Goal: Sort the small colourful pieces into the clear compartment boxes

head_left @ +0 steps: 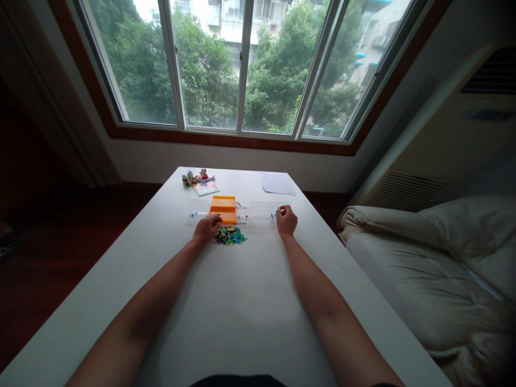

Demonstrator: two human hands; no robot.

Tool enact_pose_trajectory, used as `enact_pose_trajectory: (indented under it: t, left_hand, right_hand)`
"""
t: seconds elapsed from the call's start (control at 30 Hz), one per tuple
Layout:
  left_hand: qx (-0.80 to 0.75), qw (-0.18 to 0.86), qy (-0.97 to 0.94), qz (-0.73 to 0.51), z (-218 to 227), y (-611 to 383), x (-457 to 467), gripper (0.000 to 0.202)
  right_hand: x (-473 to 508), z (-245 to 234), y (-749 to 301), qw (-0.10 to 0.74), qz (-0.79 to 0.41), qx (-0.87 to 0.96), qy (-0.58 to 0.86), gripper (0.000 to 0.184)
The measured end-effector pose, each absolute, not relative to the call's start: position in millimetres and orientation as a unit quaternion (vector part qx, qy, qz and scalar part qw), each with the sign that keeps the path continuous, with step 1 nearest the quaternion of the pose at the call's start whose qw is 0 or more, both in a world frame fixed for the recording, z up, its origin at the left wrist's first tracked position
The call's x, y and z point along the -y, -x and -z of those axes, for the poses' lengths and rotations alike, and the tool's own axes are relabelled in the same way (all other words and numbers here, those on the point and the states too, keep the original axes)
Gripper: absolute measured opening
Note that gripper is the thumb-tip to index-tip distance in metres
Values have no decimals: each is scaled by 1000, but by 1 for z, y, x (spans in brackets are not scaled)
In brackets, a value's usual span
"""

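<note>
My left hand is at the near left corner of an orange plastic case, its fingers drawn together. Whatever they hold, if anything, is too small to tell. Just right of that hand lies a pile of small multicoloured pieces. Clear plastic compartments extend from both sides of the orange case, with a few blue, red and green pieces in them. At the right end my right hand is curled, fingertips pinched beside some green pieces. I cannot make out anything between those fingers.
Small colourful figures and a patterned card are at the far left of the white table. White paper sheets lie at the far right. A covered sofa stands right of the table, and a window is beyond.
</note>
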State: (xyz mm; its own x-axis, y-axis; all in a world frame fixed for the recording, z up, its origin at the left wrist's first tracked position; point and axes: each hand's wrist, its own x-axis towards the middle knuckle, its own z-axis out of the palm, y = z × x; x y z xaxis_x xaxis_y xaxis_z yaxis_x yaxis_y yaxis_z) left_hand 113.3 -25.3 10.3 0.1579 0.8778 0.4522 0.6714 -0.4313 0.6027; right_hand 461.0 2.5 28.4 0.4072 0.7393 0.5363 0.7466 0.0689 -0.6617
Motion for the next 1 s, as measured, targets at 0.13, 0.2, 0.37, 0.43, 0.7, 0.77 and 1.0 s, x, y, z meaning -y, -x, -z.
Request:
enact_pose_trajectory:
  t: [0.13, 0.2, 0.37, 0.43, 0.7, 0.77, 1.0]
  left_hand:
    - [-525, 131, -737, -405, -10, -112, 25, 19]
    - [-534, 127, -731, -405, -10, -111, 26, 20]
    - [-556, 116, -718, -403, -13, -110, 28, 21]
    - [-561, 116, -711, -408, -15, -109, 31, 20]
    - [-574, 103, -704, -404, -15, -109, 37, 20]
    - [-572, 102, -707, -403, -15, -109, 37, 20]
    - [-577, 95, -707, -398, -17, -108, 40, 18]
  right_hand:
    - [-6, -21, -471, 482, -7, 511, 711, 27]
    - [-5, -18, -463, 492, -8, 529, 691, 28]
    - [0, -14, -435, 459, -18, 621, 635, 27]
    - [3, -14, -428, 437, -13, 648, 624, 26]
    - [21, -15, -413, 362, -13, 715, 598, 21]
    - [25, -15, -408, 339, -29, 741, 580, 19]
    - [33, -15, -401, 301, -98, 777, 545, 15]
